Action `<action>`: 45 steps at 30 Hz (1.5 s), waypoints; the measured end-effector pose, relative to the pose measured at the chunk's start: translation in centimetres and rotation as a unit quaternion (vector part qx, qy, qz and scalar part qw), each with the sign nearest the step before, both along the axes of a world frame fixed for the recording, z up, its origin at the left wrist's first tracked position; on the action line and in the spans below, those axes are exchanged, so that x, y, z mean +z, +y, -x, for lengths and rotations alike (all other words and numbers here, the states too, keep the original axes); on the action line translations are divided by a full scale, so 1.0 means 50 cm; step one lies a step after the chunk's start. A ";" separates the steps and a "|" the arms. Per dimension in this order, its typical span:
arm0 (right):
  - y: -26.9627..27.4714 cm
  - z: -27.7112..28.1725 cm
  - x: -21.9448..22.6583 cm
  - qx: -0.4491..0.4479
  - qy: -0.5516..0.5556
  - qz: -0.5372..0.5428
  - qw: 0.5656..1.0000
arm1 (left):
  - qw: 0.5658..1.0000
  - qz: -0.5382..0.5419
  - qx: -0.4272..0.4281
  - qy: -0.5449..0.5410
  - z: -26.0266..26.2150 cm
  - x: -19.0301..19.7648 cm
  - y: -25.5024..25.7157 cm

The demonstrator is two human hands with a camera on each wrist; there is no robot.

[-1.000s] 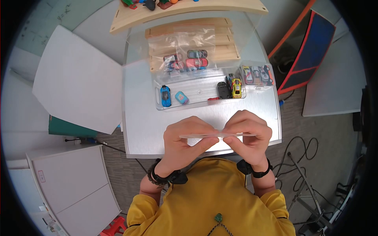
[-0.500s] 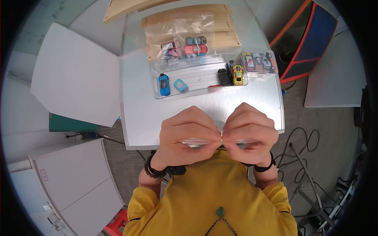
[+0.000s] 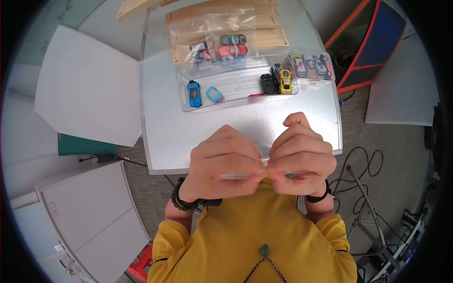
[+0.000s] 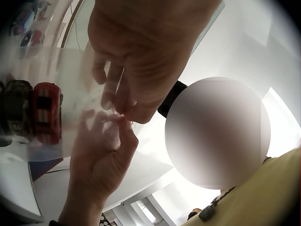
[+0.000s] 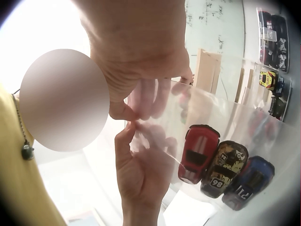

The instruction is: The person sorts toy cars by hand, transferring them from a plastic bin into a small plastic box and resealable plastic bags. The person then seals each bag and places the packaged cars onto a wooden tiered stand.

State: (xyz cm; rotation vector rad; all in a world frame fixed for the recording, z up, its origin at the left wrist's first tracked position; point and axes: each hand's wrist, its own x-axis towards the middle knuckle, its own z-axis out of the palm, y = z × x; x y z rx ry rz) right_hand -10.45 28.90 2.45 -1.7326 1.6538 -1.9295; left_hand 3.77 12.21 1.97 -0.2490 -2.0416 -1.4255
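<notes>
Both hands meet over the table's front edge, pinching the top edge of a clear plastic bag [image 5: 200, 99] between thumbs and fingers. My left hand [image 3: 226, 162] and right hand [image 3: 302, 158] are side by side, thumb tips nearly together. The bag hangs below them and is seen almost edge-on from the head. Inside it, in the right wrist view, are a red toy car [image 5: 200, 153], a camouflage-patterned toy car [image 5: 223, 167] marked 86 and a blue toy car [image 5: 249, 183] marked 71, lying side by side.
Ahead on the metal table [image 3: 165, 132] stands a clear tray [image 3: 222, 106] with a blue car [image 3: 194, 94], a small blue case [image 3: 214, 95], and black and yellow cars at its right. Another bag of cars [image 3: 231, 26] lies behind it. A clear box [image 3: 314, 81] of cars sits right.
The hands first rolled so their backs show more, opening a gap around the bag's edge. Since then, the right index finger has lifted outward. The view has tilted down slightly.
</notes>
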 end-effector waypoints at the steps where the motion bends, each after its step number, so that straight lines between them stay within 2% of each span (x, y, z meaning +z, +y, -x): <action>1: 0.001 0.000 0.001 0.001 0.000 0.000 1.000 | 1.000 0.000 0.001 0.000 0.000 0.002 -0.002; 6: 0.010 -0.003 0.000 -0.010 0.011 -0.014 1.000 | 0.999 0.046 0.014 0.003 -0.002 0.010 -0.008; 25: 0.029 0.002 -0.003 -0.025 0.025 -0.023 0.999 | 0.993 0.094 0.061 0.031 -0.048 -0.011 -0.061; 31: 0.027 0.002 -0.009 -0.027 0.025 -0.020 0.999 | 0.995 0.074 0.060 0.024 -0.063 -0.014 -0.069; 37: 0.018 0.003 -0.013 -0.017 0.004 -0.025 1.000 | 0.998 0.056 0.024 0.023 -0.066 -0.024 -0.088; 40: 0.015 0.005 -0.020 -0.028 0.004 -0.027 0.999 | 0.999 0.020 0.030 -0.007 -0.058 -0.021 -0.075; 45: 0.006 0.009 -0.025 0.001 -0.012 -0.036 0.999 | 0.999 -0.035 0.006 -0.040 -0.028 -0.033 -0.036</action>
